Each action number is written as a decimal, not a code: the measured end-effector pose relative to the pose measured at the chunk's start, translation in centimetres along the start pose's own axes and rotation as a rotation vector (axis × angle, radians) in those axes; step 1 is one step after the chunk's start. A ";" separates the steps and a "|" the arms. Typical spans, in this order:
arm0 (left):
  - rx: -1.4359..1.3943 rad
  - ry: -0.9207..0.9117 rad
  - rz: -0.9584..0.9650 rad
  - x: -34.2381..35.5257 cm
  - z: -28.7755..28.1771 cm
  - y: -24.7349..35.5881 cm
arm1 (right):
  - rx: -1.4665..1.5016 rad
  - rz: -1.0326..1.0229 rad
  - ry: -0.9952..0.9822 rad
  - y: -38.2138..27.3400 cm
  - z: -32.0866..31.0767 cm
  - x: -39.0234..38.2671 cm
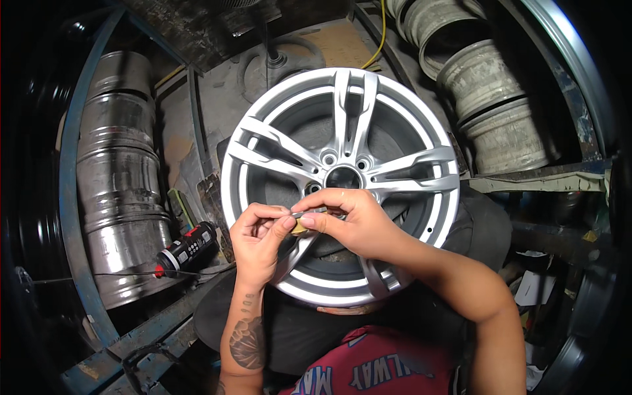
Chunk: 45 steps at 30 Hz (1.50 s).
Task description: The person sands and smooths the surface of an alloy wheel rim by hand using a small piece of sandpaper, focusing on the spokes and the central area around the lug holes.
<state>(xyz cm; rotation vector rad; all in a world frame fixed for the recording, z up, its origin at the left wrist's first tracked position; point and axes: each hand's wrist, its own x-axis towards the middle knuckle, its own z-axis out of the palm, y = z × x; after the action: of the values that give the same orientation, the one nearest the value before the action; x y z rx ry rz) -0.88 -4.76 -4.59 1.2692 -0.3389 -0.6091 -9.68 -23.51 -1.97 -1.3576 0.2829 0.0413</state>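
Note:
A silver alloy wheel (340, 108) with paired spokes lies face up in front of me, just above my lap. Over its lower middle, my two hands meet. Between them is a small folded piece of sandpaper (299, 228), grey on one face and yellowish on the other. My left hand (255, 238) pinches its left end with thumb and fingertips. From the other side, the thumb and index finger of my right hand (352, 220) grip it too. My fingers hide much of the piece, and my right hand partly covers the wheel's hub area.
Bare metal wheel barrels (120, 178) are stacked at the left behind a blue metal frame (80, 168). A black can with a red cap (189, 250) lies beside them. More worn rims (484, 79) stand at the right. A yellow cable (384, 29) hangs at the back.

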 end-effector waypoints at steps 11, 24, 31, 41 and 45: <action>-0.171 -0.050 0.034 0.2 0.6 -0.2 | -0.287 -0.176 0.096 0.3 -0.6 0.6; -0.212 -0.019 0.012 -0.6 2.4 -1.2 | 0.184 0.082 0.051 1.7 -0.5 0.0; 0.819 -0.148 0.470 -0.7 2.9 -0.3 | -0.098 -0.041 0.017 1.2 -1.3 0.4; 0.519 -0.174 0.329 -2.5 4.5 -2.2 | -0.238 0.023 -0.015 -1.4 -3.0 -2.5; 0.570 -0.238 0.297 -3.4 5.1 -2.7 | -0.231 0.115 -0.064 -1.3 -4.5 -4.3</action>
<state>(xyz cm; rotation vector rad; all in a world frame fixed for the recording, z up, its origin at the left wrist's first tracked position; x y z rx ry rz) -7.07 -7.16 -5.49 1.6491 -0.9307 -0.4181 -14.34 -27.58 -0.62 -1.5648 0.3092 0.2190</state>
